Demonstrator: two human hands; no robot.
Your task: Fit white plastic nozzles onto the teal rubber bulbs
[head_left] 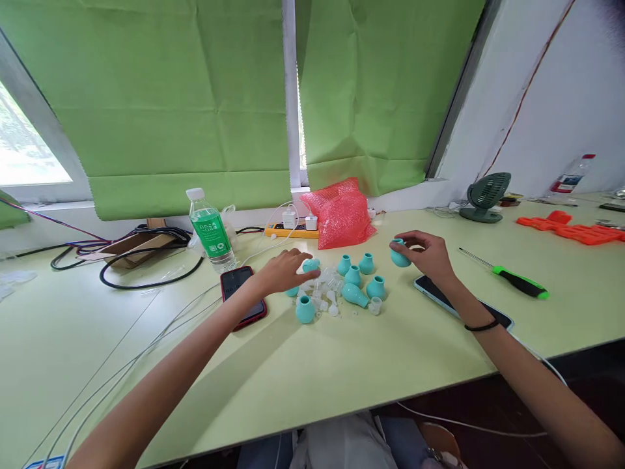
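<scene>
My right hand (pixel 430 255) is closed on a teal rubber bulb (pixel 400 258) with a short open neck, raised at the right of the group. My left hand (pixel 283 272) reaches over the left side of the pile, its thumb and fingers around a small teal piece (pixel 310 265) whose shape is partly hidden. Several more bulbs stand on the table, among them one in front (pixel 305 310) and one at the right (pixel 375 287); another bulb (pixel 354 295) lies on its side. Between them are clear and white plastic parts (pixel 332 296), and a small clear cup (pixel 375 306) sits beside them.
A red-cased phone (pixel 254 315) lies under my left forearm, another phone (pixel 439 296) by my right wrist. A water bottle (pixel 211 231), power strip (pixel 283 230) and red bubble-wrap bag (pixel 344 215) stand behind. A screwdriver (pixel 517 280) and fan (pixel 486 197) are rightward. Cables (pixel 146 355) cross the left.
</scene>
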